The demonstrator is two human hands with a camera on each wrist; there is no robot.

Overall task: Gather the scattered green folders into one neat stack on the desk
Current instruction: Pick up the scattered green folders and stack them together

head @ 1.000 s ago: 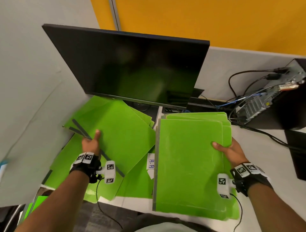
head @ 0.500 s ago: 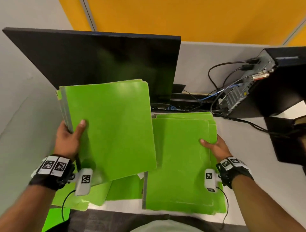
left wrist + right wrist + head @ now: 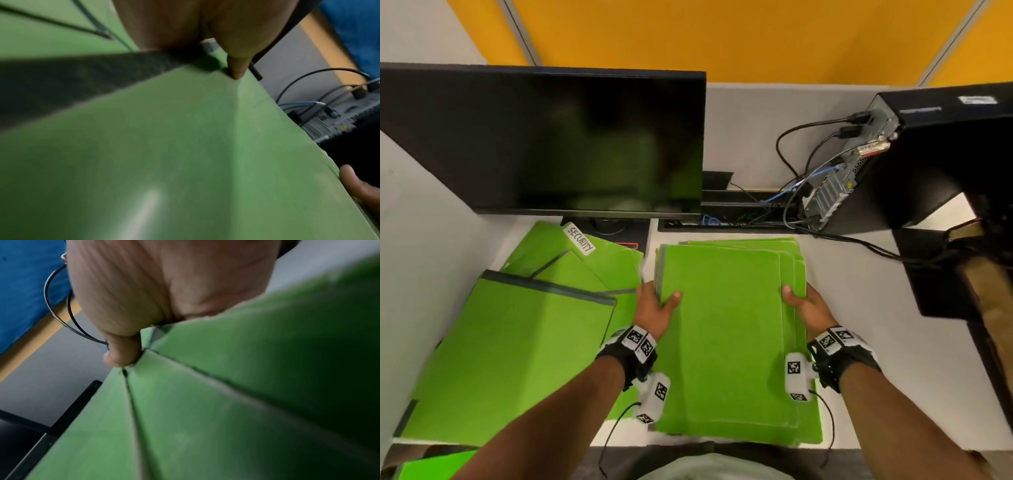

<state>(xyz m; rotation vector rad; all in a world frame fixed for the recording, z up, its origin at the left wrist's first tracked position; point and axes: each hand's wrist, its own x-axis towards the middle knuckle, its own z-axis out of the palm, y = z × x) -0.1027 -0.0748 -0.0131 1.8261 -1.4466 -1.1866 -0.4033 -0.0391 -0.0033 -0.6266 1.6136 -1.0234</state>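
Now squaring the stack of green folders (image 3: 726,329) on the tabletop (image 3: 866,274), left hand (image 3: 654,308) and right hand (image 3: 808,308) gripping its side edges, then fetching the scattered folders (image 3: 517,342) lying beside on the left.

Left hand (image 3: 654,308) fingers hidden under stack (image 3: 726,335), lower folders (perhaps several) uncountable
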